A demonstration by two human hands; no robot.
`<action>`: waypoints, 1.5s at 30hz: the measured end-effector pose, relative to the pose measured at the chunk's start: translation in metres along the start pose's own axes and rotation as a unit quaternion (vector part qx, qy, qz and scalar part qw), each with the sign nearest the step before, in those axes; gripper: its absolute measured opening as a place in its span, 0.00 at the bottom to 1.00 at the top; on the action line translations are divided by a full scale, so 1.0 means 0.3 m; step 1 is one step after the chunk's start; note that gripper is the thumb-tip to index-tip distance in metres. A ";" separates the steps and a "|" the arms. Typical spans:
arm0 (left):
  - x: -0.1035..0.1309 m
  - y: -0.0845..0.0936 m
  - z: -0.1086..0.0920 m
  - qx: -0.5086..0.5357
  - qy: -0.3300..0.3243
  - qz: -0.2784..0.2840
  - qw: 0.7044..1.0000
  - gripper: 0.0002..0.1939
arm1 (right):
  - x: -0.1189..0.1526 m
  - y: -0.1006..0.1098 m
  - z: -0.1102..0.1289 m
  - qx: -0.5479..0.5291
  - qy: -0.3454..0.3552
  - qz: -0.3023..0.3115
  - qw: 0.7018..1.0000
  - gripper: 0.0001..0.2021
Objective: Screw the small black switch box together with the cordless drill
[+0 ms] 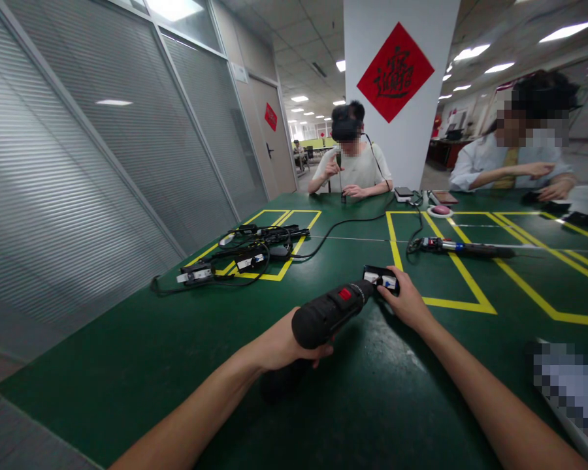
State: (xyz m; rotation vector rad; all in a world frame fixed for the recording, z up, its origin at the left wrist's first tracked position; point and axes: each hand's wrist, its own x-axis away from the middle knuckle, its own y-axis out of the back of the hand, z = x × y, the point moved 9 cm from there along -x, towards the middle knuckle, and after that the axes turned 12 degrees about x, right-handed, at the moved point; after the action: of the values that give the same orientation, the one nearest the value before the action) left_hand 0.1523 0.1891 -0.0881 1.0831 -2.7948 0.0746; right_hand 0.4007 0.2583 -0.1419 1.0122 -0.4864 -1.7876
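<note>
A black cordless drill [330, 314] with a red button on top is gripped by my left hand [279, 343], fingers wrapped round its handle. The drill's nose points forward and right, and its tip meets or overlaps a small black case [394, 281] with white parts inside; whether they touch I cannot tell. My right hand [406, 301] holds that case by its right side, thumb in front, just above the green table. Most of my left fingers are hidden behind the drill body.
Black adapters with tangled cables [255, 251] lie on the green table [176, 352] at left. A corded electric screwdriver [463, 248] lies at right. Across the table, one person [353, 163] holds an upright tool; another person [514, 163] sits at right. Yellow tape [458, 304] marks rectangles.
</note>
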 end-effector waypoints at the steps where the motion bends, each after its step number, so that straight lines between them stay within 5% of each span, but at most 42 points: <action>1: 0.000 0.001 0.002 0.004 0.000 -0.001 1.000 0.20 | 0.000 0.000 0.000 -0.001 0.000 0.000 1.000 0.25; 8: 0.001 0.000 0.001 -0.003 0.002 0.003 1.000 0.26 | 0.003 0.002 0.007 0.004 -0.005 0.005 1.000 0.26; 15: 0.000 0.003 0.010 -0.002 0.019 0.001 1.000 0.18 | 0.002 0.001 0.009 -0.003 -0.003 0.005 1.000 0.26; 45: 0.000 -0.008 -0.012 0.047 0.025 -0.002 0.999 0.17 | 0.003 -0.002 -0.001 0.011 -0.009 0.011 1.000 0.27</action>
State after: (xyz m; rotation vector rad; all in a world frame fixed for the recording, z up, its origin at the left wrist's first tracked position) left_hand 0.1542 0.1876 -0.0846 1.0904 -2.7707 0.2308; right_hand 0.4005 0.2578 -0.1431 1.0027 -0.5283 -1.7772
